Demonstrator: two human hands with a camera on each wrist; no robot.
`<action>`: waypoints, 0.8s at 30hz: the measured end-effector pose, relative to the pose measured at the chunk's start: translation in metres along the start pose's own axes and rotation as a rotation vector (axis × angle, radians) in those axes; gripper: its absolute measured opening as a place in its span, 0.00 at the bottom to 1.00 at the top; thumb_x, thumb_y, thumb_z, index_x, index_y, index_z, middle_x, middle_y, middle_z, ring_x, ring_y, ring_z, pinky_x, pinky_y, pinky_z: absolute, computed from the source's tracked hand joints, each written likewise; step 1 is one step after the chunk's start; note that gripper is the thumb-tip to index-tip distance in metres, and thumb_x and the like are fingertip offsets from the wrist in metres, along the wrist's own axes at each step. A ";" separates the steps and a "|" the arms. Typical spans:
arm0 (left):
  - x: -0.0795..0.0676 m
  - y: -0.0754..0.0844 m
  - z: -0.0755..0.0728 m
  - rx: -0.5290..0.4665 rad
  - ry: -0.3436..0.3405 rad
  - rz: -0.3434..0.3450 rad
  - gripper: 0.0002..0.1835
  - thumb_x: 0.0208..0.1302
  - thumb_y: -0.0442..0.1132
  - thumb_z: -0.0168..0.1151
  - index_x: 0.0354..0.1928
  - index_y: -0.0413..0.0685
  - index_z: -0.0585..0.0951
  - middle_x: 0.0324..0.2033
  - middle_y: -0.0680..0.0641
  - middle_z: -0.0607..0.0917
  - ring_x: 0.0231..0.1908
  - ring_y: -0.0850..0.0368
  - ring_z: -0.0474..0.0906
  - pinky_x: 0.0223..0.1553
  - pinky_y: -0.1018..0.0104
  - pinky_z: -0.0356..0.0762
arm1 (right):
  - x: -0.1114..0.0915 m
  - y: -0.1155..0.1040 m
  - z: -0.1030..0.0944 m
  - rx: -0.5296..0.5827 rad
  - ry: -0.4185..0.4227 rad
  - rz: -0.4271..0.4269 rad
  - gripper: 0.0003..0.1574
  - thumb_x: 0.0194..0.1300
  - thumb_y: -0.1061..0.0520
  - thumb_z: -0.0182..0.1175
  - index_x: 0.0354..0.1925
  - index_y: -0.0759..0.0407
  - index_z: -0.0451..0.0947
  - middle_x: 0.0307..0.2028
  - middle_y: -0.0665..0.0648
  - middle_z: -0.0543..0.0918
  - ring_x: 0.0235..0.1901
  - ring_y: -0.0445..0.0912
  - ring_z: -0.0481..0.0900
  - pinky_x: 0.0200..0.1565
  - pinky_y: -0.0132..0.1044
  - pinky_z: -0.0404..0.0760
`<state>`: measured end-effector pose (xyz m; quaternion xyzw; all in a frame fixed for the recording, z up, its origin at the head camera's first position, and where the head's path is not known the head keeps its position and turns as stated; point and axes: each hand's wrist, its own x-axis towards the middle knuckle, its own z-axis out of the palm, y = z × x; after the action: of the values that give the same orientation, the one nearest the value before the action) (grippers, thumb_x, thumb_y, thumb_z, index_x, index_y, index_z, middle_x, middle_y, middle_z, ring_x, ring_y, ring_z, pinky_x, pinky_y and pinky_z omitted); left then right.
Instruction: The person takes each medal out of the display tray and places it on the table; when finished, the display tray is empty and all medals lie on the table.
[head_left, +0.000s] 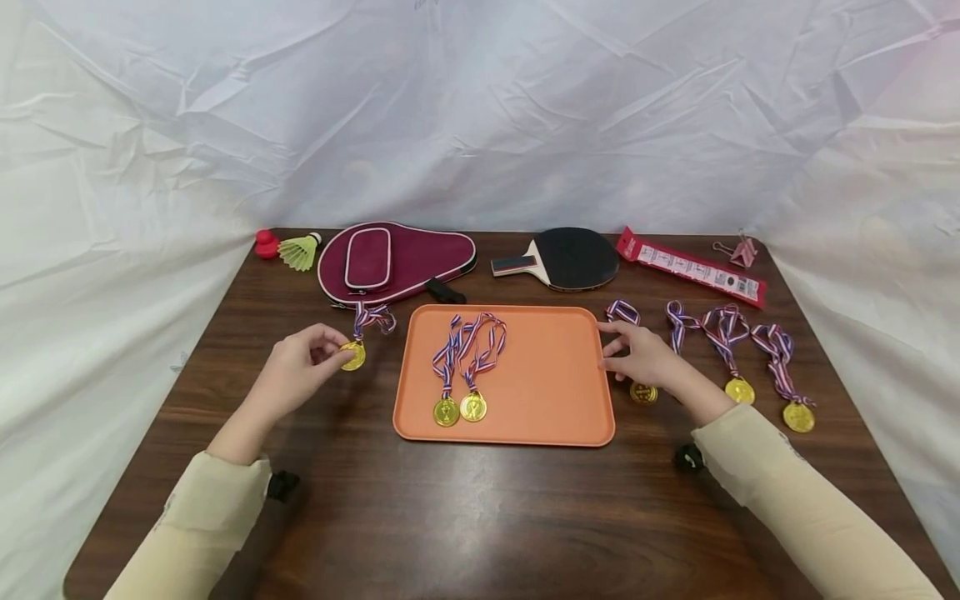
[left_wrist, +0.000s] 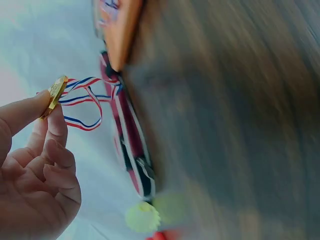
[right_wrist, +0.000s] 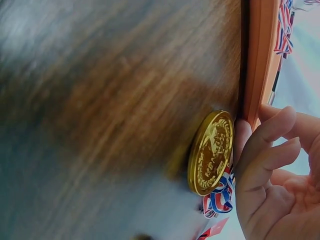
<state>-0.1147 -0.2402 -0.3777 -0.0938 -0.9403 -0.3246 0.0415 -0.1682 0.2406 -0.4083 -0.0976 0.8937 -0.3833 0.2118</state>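
Observation:
My left hand [head_left: 300,362] pinches a gold medal [head_left: 353,356] by its disc between thumb and fingers, left of the orange tray [head_left: 555,375]. The medal's striped ribbon [left_wrist: 85,97] trails toward the racket case. Two medals [head_left: 446,412] with ribbons lie side by side in the tray's left half. My right hand [head_left: 637,354] is at the tray's right rim, fingertips touching it and no medal held. Just beside that hand, partly hidden under it, lies another medal [right_wrist: 212,152] on the table.
Two more ribboned medals [head_left: 739,390] lie farther right. Along the back are a red object [head_left: 266,244], a yellow shuttlecock [head_left: 300,252], a maroon racket case [head_left: 427,258], a table tennis bat [head_left: 576,258], a red packet [head_left: 697,268] and a pink binder clip [head_left: 743,252].

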 end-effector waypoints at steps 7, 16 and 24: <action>-0.005 -0.020 0.007 0.020 -0.105 -0.076 0.11 0.55 0.47 0.63 0.33 0.48 0.78 0.23 0.51 0.77 0.23 0.57 0.70 0.24 0.66 0.67 | 0.000 -0.001 -0.001 -0.009 -0.006 0.011 0.40 0.57 0.61 0.61 0.64 0.62 0.56 0.35 0.61 0.79 0.21 0.49 0.77 0.29 0.38 0.76; -0.018 -0.030 0.016 0.000 -0.197 -0.136 0.11 0.55 0.46 0.63 0.32 0.45 0.79 0.20 0.52 0.77 0.21 0.59 0.70 0.22 0.67 0.66 | 0.001 0.000 0.000 -0.010 -0.001 0.009 0.40 0.57 0.60 0.61 0.64 0.61 0.56 0.35 0.61 0.79 0.21 0.49 0.77 0.29 0.38 0.76; -0.027 -0.033 0.028 0.026 -0.188 -0.133 0.10 0.53 0.43 0.65 0.30 0.45 0.79 0.19 0.53 0.76 0.20 0.60 0.68 0.22 0.68 0.64 | 0.000 0.001 0.001 -0.047 0.010 0.012 0.40 0.57 0.59 0.61 0.65 0.60 0.56 0.34 0.58 0.80 0.21 0.46 0.76 0.29 0.38 0.74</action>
<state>-0.0950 -0.2521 -0.4237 -0.0606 -0.9483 -0.3043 -0.0671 -0.1682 0.2406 -0.4091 -0.0954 0.9040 -0.3614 0.2074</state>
